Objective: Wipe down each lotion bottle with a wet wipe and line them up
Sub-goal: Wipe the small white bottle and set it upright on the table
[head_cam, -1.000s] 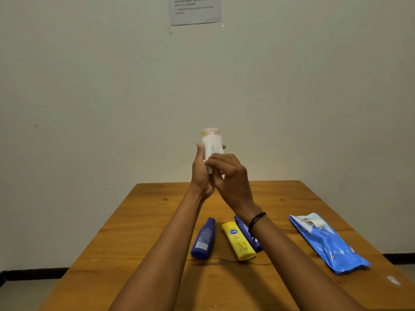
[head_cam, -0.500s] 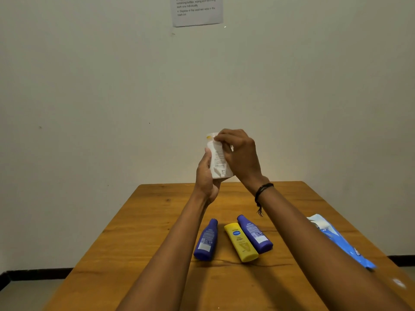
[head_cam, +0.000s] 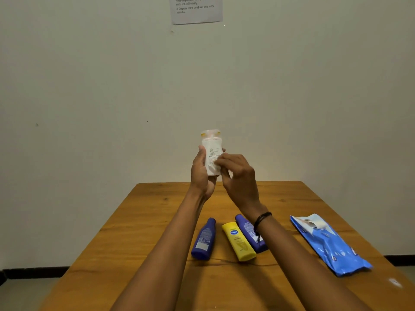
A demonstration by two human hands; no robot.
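Observation:
My left hand (head_cam: pixel 201 173) grips a white lotion bottle (head_cam: pixel 211 144) upright in the air above the table's far end, cap up. My right hand (head_cam: pixel 238 176) has its fingers curled against the bottle's lower right side, pinching a small white wet wipe (head_cam: pixel 214 164) that barely shows against the label. Three bottles lie side by side on the wooden table (head_cam: pixel 146 232): a blue bottle (head_cam: pixel 204 240) on the left, a yellow bottle (head_cam: pixel 238 241) in the middle, and a second blue bottle (head_cam: pixel 247 230) partly hidden by my right wrist.
A blue pack of wet wipes (head_cam: pixel 330 245) lies at the table's right side with its flap open. A printed sheet (head_cam: pixel 196 9) hangs on the pale wall behind. Floor shows past both table edges.
My right hand has slid from the bottle's top down to its lower label. The bottle, tilted half a second ago, stands upright in my left hand again.

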